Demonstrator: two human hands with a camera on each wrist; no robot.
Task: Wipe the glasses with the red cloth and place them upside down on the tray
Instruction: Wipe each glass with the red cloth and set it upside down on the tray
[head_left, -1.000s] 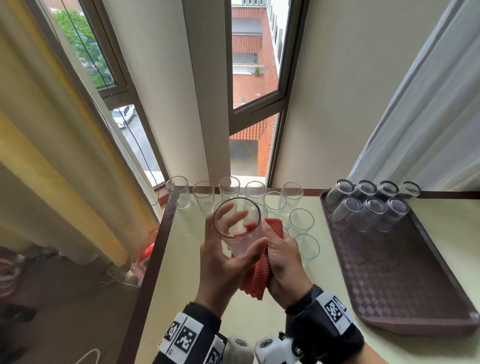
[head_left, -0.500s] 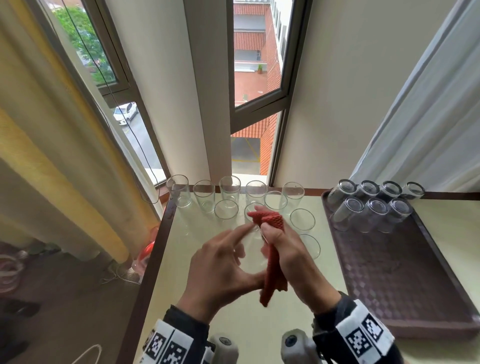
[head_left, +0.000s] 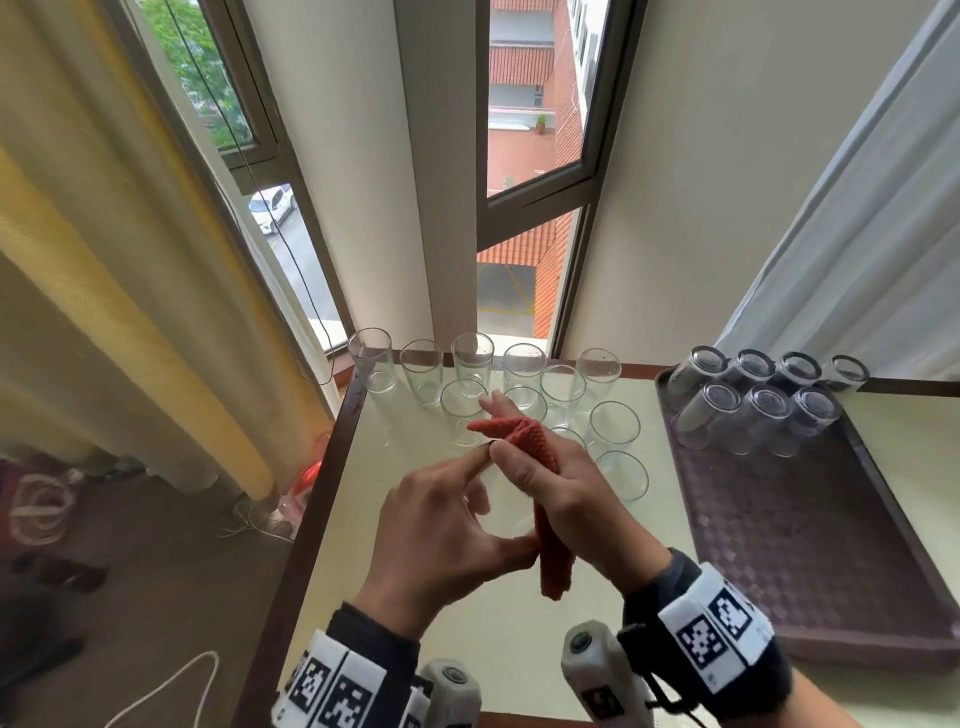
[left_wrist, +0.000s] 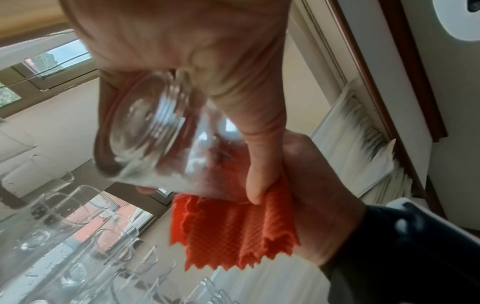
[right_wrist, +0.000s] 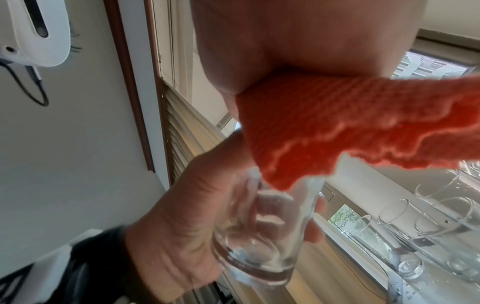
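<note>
Fingers (head_left: 467, 470) grip one glass (left_wrist: 155, 131); seven inverted glasses (head_left: 763, 410).

Both hands meet above the near tabletop, the left hand (head_left: 441, 525) curled round a glass (left_wrist: 155, 131), the right hand (head_left: 566, 499) gripping the red cloth (head_left: 550, 551), thumbs touching.

Soft, even daylight comes through the windows (head_left: 524, 156) behind the table (head_left: 415, 467), which is bright and shows only faint shadows. The head view is sharp, and straight lines bow toward its edges. Both wrist views are softer and strongly distorted. In them the glass (left_wrist: 155, 139) is smeared with motion blur and white glints, and the nearest skin is out of focus.
</note>
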